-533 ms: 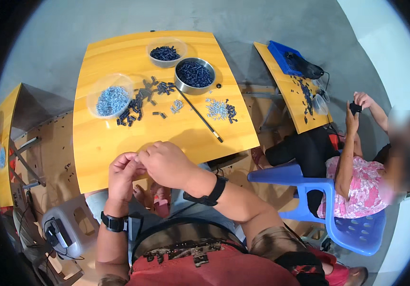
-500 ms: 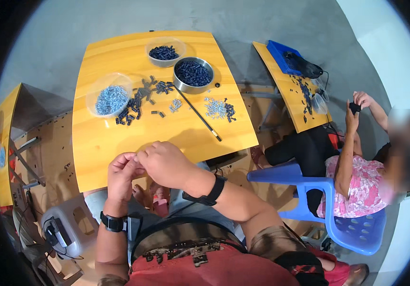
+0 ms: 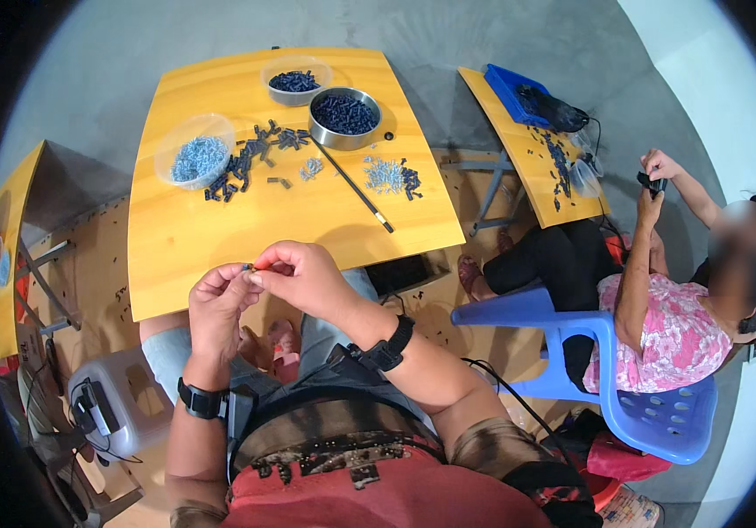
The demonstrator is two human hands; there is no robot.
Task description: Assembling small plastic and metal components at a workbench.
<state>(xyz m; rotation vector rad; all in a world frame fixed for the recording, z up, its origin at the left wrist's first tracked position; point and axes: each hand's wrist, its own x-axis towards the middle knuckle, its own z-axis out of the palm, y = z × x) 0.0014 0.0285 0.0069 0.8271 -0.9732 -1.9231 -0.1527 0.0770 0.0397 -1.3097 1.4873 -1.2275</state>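
My left hand and my right hand meet just off the table's near edge, fingers pinched together. A tiny dark piece shows at the left fingertips; its exact kind is too small to make out. The right thumb and forefinger close right beside it, and whatever they pinch is hidden. Beyond them on the yellow wooden table lie loose dark tubular pieces, a small heap of pale blue-grey pieces and a thin black rod.
A clear bowl holds light-blue pieces. Another clear bowl and a steel bowl hold dark ones. To the right, a person on a blue plastic chair handles a black object. A grey stool stands at left.
My hands have parted slightly at the fingertips, and the tiny dark piece now shows between them. The view has shifted a little, so the table sits higher in the picture.
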